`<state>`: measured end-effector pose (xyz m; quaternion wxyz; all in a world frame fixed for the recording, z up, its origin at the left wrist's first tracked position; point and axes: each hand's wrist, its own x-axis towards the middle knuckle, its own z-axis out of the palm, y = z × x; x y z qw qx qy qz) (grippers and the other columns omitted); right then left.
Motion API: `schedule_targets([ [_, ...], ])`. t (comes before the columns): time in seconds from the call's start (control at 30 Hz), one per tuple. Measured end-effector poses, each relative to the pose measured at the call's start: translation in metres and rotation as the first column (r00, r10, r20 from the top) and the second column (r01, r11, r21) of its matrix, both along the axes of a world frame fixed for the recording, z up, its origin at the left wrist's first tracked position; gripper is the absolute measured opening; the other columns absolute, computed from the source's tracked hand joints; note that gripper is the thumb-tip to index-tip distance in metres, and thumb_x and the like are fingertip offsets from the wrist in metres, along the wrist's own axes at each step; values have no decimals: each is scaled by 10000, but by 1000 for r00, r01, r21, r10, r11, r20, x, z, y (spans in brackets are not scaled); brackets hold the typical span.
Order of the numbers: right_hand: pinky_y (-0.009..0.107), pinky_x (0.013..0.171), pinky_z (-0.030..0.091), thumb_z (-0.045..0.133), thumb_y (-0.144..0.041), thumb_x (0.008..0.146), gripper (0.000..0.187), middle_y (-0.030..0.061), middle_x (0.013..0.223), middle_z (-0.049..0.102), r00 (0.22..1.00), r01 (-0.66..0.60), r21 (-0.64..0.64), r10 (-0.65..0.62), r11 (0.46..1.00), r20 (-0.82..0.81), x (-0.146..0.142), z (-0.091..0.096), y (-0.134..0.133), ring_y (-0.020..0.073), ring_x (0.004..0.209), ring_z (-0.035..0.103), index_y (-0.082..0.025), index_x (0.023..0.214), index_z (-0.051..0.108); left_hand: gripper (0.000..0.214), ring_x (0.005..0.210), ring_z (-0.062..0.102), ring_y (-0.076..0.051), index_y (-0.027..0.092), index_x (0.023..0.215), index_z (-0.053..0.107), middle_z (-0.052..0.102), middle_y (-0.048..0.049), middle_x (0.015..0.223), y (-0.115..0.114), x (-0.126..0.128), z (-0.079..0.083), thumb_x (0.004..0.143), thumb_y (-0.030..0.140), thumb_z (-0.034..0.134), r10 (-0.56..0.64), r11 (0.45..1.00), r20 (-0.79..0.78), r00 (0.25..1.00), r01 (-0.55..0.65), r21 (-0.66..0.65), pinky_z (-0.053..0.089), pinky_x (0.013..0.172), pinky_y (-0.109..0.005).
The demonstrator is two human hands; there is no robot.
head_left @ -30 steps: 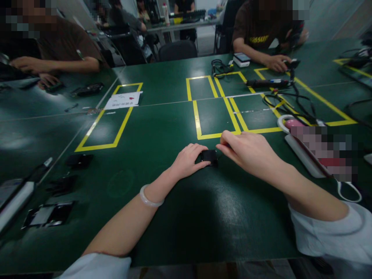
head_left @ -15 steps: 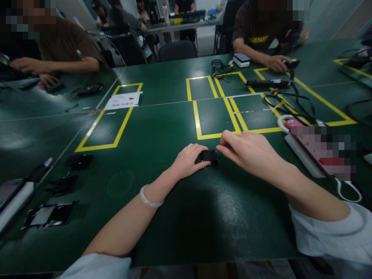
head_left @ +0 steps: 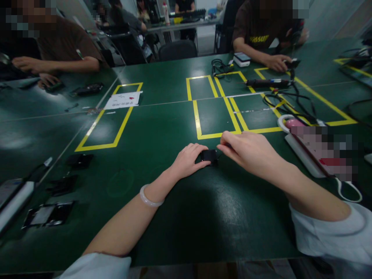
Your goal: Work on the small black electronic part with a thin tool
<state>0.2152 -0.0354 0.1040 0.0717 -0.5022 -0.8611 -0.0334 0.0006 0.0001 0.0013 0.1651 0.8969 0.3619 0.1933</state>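
On the green table, my left hand (head_left: 188,159) grips a small black rectangular block (head_left: 209,156) between thumb and fingers, at the block's left end. The block's exact kind does not show. Just right of it, my right hand (head_left: 244,149) is closed in a pinch, fingertips close to the block's right end. A thin dark piece seems to stick out between the right fingertips and the block, too small to name. The right palm's inner side is hidden.
Several black parts (head_left: 62,184) lie at the left. Yellow tape frames (head_left: 199,120) mark the table ahead. A white paper label (head_left: 123,100) sits further left. A black pen-shaped tool (head_left: 267,83) with cables and a phone-like thing (head_left: 319,151) are on the right. Two people sit opposite.
Almost nothing differs. Both my hands stay in place around the small black block; a thin dark line by the right fingertips shows slightly more.
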Motion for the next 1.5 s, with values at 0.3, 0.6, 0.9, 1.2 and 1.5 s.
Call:
schedule_targets([
  [0.3, 269, 538, 261, 385, -320, 940, 188, 17, 714, 642, 999, -3, -18, 2, 1000, -52, 0, 0, -2, 167, 609, 581, -190, 983, 513, 382, 986, 548, -243, 202, 1163, 526, 610, -78, 1098, 0, 0, 1, 914, 490, 521, 1, 1000, -5, 1000, -1, -2, 454, 875, -392],
  [0.6, 268, 529, 251, 377, -286, 930, 196, 18, 716, 640, 999, 3, -15, -3, 1000, -49, 0, 0, -2, 163, 581, 568, -177, 1037, 501, 383, 979, 544, -240, 190, 1156, 525, 610, -81, 1091, 0, -1, 3, 915, 488, 519, -2, 1000, -3, 1000, 2, -2, 456, 866, -388],
  [0.9, 277, 537, 231, 377, -362, 959, 236, 27, 688, 644, 1000, 17, 7, -17, 1000, 6, -1, 0, -1, 179, 593, 575, -195, 923, 540, 392, 992, 548, -239, 203, 1180, 533, 607, -78, 1109, 0, 0, 1, 914, 490, 519, 5, 1000, -3, 1000, -5, -8, 453, 880, -388],
  [1.2, 266, 545, 280, 384, -271, 920, 182, 30, 763, 652, 997, -15, -1, 15, 1000, -72, 1, -3, 0, 166, 628, 586, -178, 1036, 490, 387, 989, 544, -242, 191, 1157, 529, 610, -81, 1093, 0, 0, 2, 916, 493, 516, 2, 1000, -2, 1000, -2, -2, 453, 873, -381],
  [1.5, 268, 540, 270, 366, -300, 942, 196, 37, 745, 659, 999, 3, 6, -2, 1000, -41, 0, -2, 0, 170, 623, 590, -183, 999, 512, 390, 992, 547, -243, 204, 1166, 527, 610, -77, 1094, 0, 0, 0, 911, 498, 525, 4, 1000, 8, 1000, -4, -5, 452, 878, -390],
])
